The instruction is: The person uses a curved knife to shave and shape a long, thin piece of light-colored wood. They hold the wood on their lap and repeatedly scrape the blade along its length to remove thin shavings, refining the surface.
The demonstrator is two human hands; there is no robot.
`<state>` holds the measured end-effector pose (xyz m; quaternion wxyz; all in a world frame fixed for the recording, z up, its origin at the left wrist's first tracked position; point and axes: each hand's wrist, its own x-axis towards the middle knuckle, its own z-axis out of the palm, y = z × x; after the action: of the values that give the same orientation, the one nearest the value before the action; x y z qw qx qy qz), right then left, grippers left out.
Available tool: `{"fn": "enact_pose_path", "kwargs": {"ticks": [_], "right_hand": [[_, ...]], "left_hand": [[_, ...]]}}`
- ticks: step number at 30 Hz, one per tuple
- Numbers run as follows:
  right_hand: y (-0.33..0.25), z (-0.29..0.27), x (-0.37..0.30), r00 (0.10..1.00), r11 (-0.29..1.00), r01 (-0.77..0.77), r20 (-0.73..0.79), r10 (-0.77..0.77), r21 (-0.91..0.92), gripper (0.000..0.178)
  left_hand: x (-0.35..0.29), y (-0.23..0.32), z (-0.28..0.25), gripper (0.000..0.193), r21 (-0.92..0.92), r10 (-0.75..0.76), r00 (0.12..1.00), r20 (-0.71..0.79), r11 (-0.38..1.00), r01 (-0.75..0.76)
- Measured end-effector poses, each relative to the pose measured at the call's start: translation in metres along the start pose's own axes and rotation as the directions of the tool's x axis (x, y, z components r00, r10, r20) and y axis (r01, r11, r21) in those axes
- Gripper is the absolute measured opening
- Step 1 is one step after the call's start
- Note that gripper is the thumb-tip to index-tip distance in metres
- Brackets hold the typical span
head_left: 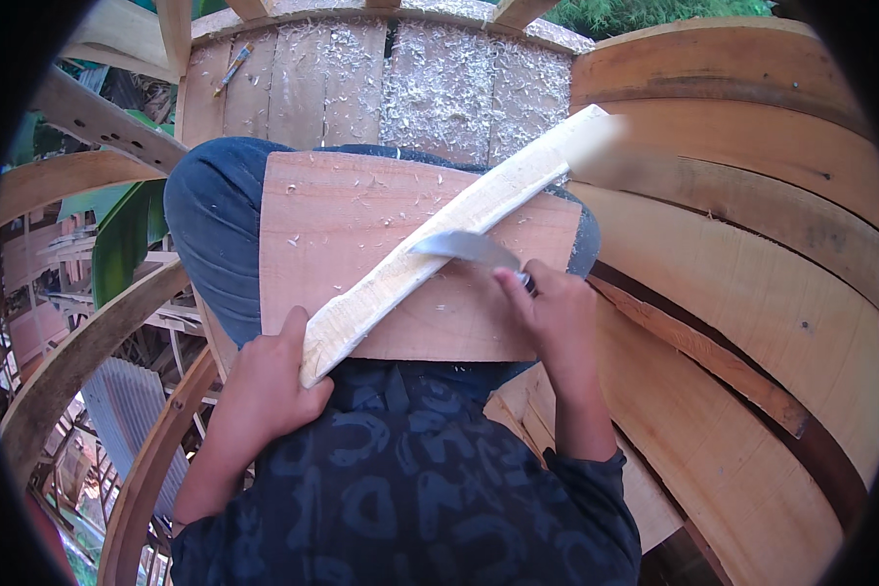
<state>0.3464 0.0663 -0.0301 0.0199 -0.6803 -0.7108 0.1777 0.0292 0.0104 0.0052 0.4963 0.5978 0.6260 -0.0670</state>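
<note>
Stacked at the right and sweeping from near to far: broad curved planks (752,322), pale and reddish, overlapping like staves, likely set aside within reach. At the far side, a slatted wooden platform (430,88) dusted thick with pale shavings, a pencil-like stick (234,66) lying on its far left corner. At the left, bent wooden ribs (78,361) of an open frame, green leaves and ground showing well below between them. In the middle, knees in dark blue cloth (215,225), a flat reddish board (361,254) laid across them as a working surface, probably to guard the legs and steady the piece. Across that board, running from near left to far right, a long pale wooden slat (449,230), freshly whittled and rough along its edges, its far end blurred over the planks. Left hand (269,381) at the slat's near end, grip clenched around it with the thumb up along its side, apparently to pin it against the board at a slant. Right hand (552,313) just right of the slat's middle, grip closed on the handle of a knife (464,249), the grey blade lying flat against the slat's near edge and pointing left, seemingly angled for shaving. Scattered chips on the board around the blade.
</note>
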Motion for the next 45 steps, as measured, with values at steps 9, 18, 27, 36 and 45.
{"fn": "enact_pose_path", "kwargs": {"ticks": [9,18,27,36,45], "right_hand": [[-0.004,0.000,-0.007,0.995,0.996,0.076,-0.063,-0.079,-0.048,0.059],[-0.003,0.004,-0.006,0.993,0.994,0.094,-0.064,-0.098,-0.059,0.058],[-0.017,-0.003,-0.006,0.978,0.973,0.206,-0.010,-0.208,-0.105,0.058],[-0.002,-0.003,-0.002,0.986,0.978,0.142,-0.063,-0.153,-0.150,0.056],[0.008,0.005,0.003,0.991,0.992,-0.041,-0.133,0.025,-0.116,0.055]], "left_hand": [[0.002,-0.001,-0.002,0.045,-0.070,0.009,1.000,0.001,0.997,-0.009],[0.003,-0.002,-0.002,0.049,-0.045,0.002,1.000,0.030,0.999,-0.001],[0.004,0.002,-0.004,0.052,-0.053,-0.014,0.999,0.049,0.998,0.017],[0.006,0.004,-0.007,0.049,-0.091,-0.013,0.998,0.068,0.996,0.019],[0.010,0.008,-0.006,0.051,-0.098,-0.011,0.995,0.101,0.995,0.021]]}}
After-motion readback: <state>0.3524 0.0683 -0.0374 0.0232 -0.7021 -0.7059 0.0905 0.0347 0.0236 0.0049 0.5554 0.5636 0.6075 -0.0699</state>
